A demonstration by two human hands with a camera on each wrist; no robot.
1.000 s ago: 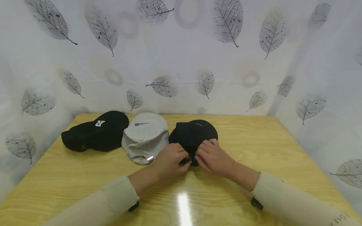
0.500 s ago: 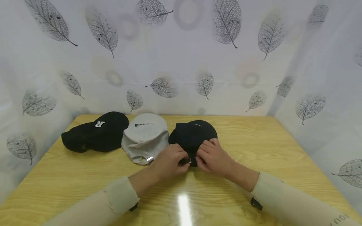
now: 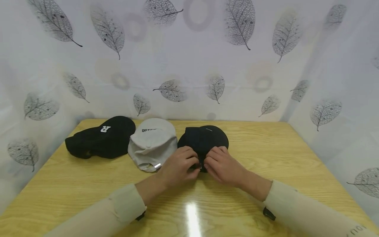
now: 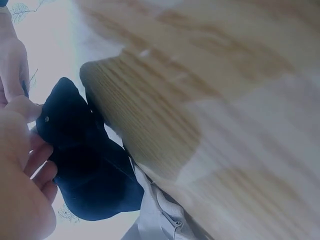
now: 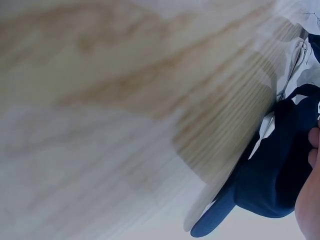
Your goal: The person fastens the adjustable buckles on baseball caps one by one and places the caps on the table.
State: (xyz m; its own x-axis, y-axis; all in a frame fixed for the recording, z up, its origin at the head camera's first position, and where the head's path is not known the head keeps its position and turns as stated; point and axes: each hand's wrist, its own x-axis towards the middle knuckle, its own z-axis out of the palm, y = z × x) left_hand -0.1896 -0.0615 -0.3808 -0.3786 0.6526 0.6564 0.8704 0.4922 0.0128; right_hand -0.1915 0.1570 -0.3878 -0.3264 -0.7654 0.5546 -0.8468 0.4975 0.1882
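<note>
A dark navy baseball cap (image 3: 205,136) lies on the wooden table, its near edge toward me. My left hand (image 3: 179,166) pinches the near edge of this cap between thumb and fingers, at the back strap. Opposite it, my right hand (image 3: 225,166) grips the same edge, fingers curled, the two sets of fingertips close together. A small metallic glint shows between them. In the left wrist view the cap's cloth (image 4: 90,170) meets the thumb and fingertips. The right wrist view shows the cap's brim (image 5: 215,215) low beside the table edge; most of the right hand is out of frame there.
A grey cap (image 3: 154,135) with dark lettering and a metal strap buckle sits right beside the navy cap on its left. Farther left lies a black cap (image 3: 103,141) with a white R. A leaf-patterned curtain (image 3: 189,59) surrounds the table (image 3: 266,148).
My left fingers have shifted slightly upward on the cap's strap, and its near edge has risen a little. The right hand stays almost where it was. The other caps have not moved.
</note>
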